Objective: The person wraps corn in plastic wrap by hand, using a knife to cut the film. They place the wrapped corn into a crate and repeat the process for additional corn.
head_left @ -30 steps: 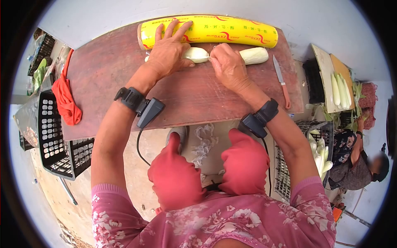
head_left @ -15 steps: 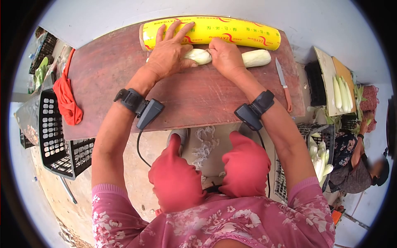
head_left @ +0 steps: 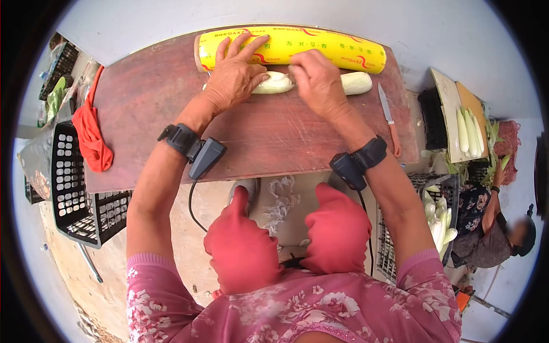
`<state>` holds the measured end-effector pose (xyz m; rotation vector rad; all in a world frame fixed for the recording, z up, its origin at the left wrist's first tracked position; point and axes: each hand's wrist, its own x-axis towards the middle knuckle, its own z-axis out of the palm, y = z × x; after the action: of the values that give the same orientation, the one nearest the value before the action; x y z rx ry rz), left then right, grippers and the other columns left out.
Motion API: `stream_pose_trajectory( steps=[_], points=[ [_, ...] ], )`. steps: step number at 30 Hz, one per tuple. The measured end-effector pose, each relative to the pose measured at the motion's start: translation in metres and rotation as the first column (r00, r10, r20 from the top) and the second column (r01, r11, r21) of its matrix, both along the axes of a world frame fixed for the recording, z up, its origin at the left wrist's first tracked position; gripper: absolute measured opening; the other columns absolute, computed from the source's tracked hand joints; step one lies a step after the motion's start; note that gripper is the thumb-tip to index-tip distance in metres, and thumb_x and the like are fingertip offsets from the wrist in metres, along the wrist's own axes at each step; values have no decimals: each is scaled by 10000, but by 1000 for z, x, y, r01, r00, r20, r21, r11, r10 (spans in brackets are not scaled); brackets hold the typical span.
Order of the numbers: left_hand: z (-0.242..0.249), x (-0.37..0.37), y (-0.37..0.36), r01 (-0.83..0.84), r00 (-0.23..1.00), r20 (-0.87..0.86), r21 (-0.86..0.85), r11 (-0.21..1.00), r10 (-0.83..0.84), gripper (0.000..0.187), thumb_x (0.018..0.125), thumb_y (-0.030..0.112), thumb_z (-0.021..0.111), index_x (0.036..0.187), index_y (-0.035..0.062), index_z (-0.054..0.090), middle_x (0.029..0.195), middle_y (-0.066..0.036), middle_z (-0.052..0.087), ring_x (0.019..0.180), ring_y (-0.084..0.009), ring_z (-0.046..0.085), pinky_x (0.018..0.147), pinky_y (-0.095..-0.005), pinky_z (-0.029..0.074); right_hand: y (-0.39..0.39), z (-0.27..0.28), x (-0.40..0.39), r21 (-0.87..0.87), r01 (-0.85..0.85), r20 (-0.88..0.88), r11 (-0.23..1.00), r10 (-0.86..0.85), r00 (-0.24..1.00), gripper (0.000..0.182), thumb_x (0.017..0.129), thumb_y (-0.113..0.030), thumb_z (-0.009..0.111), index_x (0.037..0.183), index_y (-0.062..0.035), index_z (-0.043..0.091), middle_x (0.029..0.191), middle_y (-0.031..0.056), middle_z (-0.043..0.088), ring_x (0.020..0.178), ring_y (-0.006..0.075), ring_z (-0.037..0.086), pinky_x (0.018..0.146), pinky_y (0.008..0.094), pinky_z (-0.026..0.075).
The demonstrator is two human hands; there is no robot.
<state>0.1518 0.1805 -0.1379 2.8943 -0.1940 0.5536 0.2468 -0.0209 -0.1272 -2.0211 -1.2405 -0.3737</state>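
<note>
Yellow roll (head_left: 320, 43), perhaps red-lettered

1. One brown board (head_left: 171, 103) is the landmark, with two hands on it: left hand (head_left: 233, 77) and right hand (head_left: 318, 80).
2. One yellow roll (head_left: 343, 48) lies at the far edge of the board.
3. One white vegetable (head_left: 357, 83) lies just before the roll.
4. One knife (head_left: 388, 114) is at the right end of the board.
5. One red cloth (head_left: 91, 137) hangs at the left end.
6. One black crate (head_left: 71, 188) stands left of the board.
</note>
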Motion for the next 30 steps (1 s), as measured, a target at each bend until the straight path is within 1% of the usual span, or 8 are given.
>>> stream_pose_trajectory(
  steps=[2, 5, 8, 11, 14, 17, 20, 30],
  points=[
    [-1, 0, 0, -1, 1000, 12, -14, 1000, 1, 277, 935, 327, 637, 1089, 140, 772, 1575, -24, 369, 1485, -325, 236, 1212, -508, 123, 5, 0, -10, 14, -145, -45, 989, 146, 988, 124, 895, -111, 645, 993, -40, 616, 983, 164, 622, 913, 383, 622, 784, 457, 514],
    [-2, 1, 2, 8, 1000, 12, -34, 999, -8, 254, 923, 310, 653, 1057, 130, 771, 1573, -15, 375, 1482, -319, 243, 1209, -507, 129, 13, -10, -9, -88, -104, -125, 991, 92, 988, 129, 870, -79, 664, 981, -31, 620, 971, 168, 618, 905, 388, 613, 803, 467, 506],
    [-4, 0, 3, 18, 999, 36, -38, 999, -17, 210, 920, 270, 659, 1021, 123, 769, 1565, -10, 389, 1479, -315, 254, 1207, -508, 133, 16, -12, -2, -125, -129, -151, 984, 109, 983, 123, 869, -70, 663, 968, -11, 621, 933, 161, 610, 853, 350, 609, 767, 421, 492],
    [-3, -1, 1, 16, 999, 46, -63, 998, -13, 167, 923, 214, 651, 992, 109, 762, 1556, -15, 406, 1474, -312, 269, 1203, -506, 146, 18, -9, 3, -147, -191, -195, 971, 160, 968, 93, 882, -76, 643, 940, -13, 607, 897, 160, 600, 838, 352, 603, 758, 434, 483],
    [-6, -1, 5, 37, 997, 62, -38, 999, -35, 175, 925, 160, 634, 1057, 103, 733, 1546, -25, 421, 1468, -316, 284, 1204, -506, 151, 20, -8, 4, -150, -159, -161, 976, 135, 978, 71, 898, -71, 614, 909, -15, 571, 874, 163, 594, 831, 360, 599, 759, 451, 477],
    [-5, -5, 11, 81, 996, 43, -57, 995, -78, 234, 918, 119, 624, 1142, 93, 688, 1544, -43, 425, 1471, -315, 288, 1208, -511, 155, 22, -5, 1, -179, -90, -242, 980, 44, 969, 94, 907, -81, 611, 925, -8, 553, 932, 199, 613, 913, 416, 600, 802, 496, 473],
    [-1, -10, 13, 112, 994, 26, -85, 990, -111, 303, 893, 86, 640, 1195, 89, 657, 1537, -55, 433, 1477, -312, 282, 1214, -519, 155, 24, -8, 4, -201, -87, -190, 976, 49, 981, 117, 917, -87, 600, 961, -10, 524, 924, 206, 615, 906, 422, 605, 795, 507, 475],
    [1, -13, 6, 118, 987, 118, -107, 987, -105, 214, 781, 83, 766, 985, 64, 706, 1429, -72, 530, 1446, -304, 349, 1182, -491, 244, 19, -12, 4, -188, -143, -28, 972, 140, 990, 91, 936, -62, 585, 942, -24, 503, 868, 172, 599, 817, 393, 617, 706, 468, 496]
  ],
)
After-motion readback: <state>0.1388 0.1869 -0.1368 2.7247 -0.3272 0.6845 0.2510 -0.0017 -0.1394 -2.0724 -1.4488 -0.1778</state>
